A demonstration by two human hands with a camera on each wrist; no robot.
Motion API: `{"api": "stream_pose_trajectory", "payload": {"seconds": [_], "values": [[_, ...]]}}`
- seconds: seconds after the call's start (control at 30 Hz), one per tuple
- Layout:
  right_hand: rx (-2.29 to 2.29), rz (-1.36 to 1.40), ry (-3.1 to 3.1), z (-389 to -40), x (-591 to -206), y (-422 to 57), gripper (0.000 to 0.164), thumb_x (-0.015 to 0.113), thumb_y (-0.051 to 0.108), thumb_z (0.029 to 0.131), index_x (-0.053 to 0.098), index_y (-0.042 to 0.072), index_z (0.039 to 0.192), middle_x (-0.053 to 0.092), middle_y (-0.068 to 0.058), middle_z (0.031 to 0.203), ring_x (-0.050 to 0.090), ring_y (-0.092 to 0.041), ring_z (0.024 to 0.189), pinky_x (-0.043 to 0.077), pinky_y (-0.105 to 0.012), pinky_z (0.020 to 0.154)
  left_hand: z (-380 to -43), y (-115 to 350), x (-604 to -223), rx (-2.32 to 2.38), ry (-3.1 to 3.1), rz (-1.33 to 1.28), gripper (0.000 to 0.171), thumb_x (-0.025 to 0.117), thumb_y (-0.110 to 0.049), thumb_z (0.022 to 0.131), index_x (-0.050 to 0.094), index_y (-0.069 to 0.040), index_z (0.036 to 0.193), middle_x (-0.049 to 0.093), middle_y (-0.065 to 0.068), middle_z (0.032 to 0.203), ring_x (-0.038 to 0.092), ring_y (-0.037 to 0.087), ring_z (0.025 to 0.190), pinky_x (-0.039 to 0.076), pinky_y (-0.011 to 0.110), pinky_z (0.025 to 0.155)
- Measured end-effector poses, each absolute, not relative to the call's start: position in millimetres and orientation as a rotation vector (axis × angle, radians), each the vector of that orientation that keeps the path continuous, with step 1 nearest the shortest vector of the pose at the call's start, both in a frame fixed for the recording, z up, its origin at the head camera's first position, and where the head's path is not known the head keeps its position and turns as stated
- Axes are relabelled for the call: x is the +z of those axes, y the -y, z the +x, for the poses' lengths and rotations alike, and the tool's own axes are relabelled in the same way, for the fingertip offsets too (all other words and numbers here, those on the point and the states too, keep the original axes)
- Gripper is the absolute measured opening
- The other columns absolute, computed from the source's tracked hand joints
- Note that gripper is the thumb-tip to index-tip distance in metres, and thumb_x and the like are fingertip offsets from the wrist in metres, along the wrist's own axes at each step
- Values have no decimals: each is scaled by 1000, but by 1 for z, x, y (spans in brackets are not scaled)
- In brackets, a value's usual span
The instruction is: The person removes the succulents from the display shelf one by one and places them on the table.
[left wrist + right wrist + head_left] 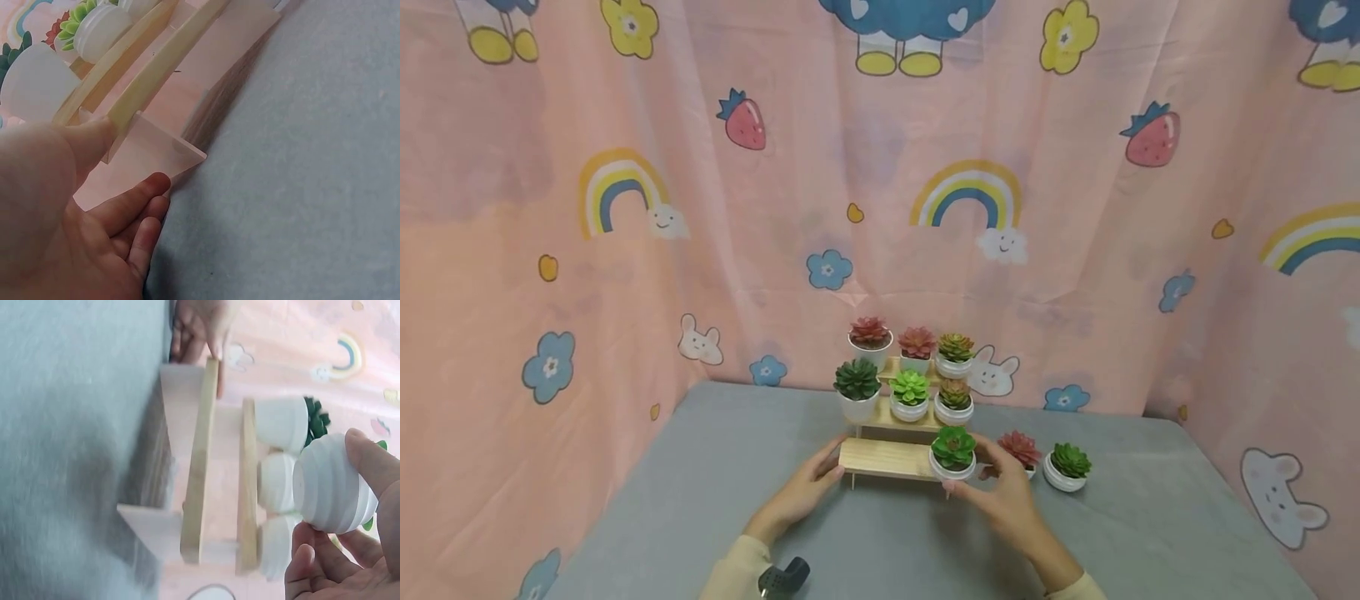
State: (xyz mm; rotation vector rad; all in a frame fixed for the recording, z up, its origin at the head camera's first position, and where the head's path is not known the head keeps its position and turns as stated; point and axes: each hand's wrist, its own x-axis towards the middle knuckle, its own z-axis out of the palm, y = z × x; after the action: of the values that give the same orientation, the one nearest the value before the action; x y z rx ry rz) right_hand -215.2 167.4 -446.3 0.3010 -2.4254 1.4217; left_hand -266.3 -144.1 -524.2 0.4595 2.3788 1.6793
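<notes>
My right hand (1007,504) holds a potted succulent (953,450), green leaves in a white ribbed pot, between thumb and fingers. In the right wrist view the pot (331,484) is lifted clear of the lowest wooden board (200,462). At the left end of the tiered plant stand (883,458), my left hand (801,492) grips the lowest board. The left wrist view has the thumb on the board's end (128,115) and the fingers beside the clear side panel (144,156). Three potted succulents stand on the middle tier and three on the top tier.
Right of the stand, on the grey cloth, are a red succulent (1019,448), partly behind my right hand, and a green succulent (1067,465) in a white pot. A small dark object (784,577) is by the left sleeve. A pink patterned curtain (880,125) hangs behind.
</notes>
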Motion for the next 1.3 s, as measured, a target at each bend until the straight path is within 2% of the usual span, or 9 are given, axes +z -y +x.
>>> {"api": "stream_pose_trajectory", "payload": {"seconds": [0.2,0.4,0.6,0.83,1.03,1.23,1.3], "values": [[1332,260,2434,-222,-440,-190,63,87,12,78,60,-2,133,71,-14,116,56,0,92,50,-25,76,-273,141,-520,1685,-2374,481,61,50,-35,107,28,-19,161,34,24,162,39,47,145,37,63,114],[1318,208,2468,-223,-431,-209,63,85,19,83,58,1,137,70,-16,115,58,-6,91,52,-25,78,-274,141,-515,1664,-2373,455,60,50,-35,107,27,-24,161,35,22,162,39,45,147,36,63,115],[1257,217,2424,-225,-426,-231,60,84,13,83,58,-2,136,70,-19,115,54,-1,87,50,-23,74,-275,140,-514,1681,-2359,482,60,49,-35,107,26,-24,162,38,24,159,41,45,145,36,62,115],[1229,220,2415,-228,-430,-258,64,80,11,87,52,-2,143,67,-22,123,48,16,95,47,-18,74,-274,142,-519,1684,-2357,508,61,49,-34,107,24,-20,162,39,27,158,41,46,145,37,62,115],[1234,169,2441,-226,-428,-276,64,76,13,91,47,-5,145,63,-25,127,44,20,96,46,-11,75,-271,144,-523,1701,-2348,489,60,49,-33,108,25,-22,162,40,26,158,42,45,144,37,61,115],[1185,115,2444,-225,-428,-297,65,75,21,93,46,-3,146,61,-21,127,43,21,96,42,-11,75,-267,144,-522,1706,-2356,481,60,49,-31,108,26,-21,162,38,25,159,42,45,145,37,61,115],[1175,93,2439,-226,-428,-305,66,76,22,92,47,-2,146,62,-10,124,43,21,96,42,-10,75,-266,145,-522,1710,-2356,479,61,49,-32,107,25,-21,162,39,26,158,42,46,144,37,62,115]]}}
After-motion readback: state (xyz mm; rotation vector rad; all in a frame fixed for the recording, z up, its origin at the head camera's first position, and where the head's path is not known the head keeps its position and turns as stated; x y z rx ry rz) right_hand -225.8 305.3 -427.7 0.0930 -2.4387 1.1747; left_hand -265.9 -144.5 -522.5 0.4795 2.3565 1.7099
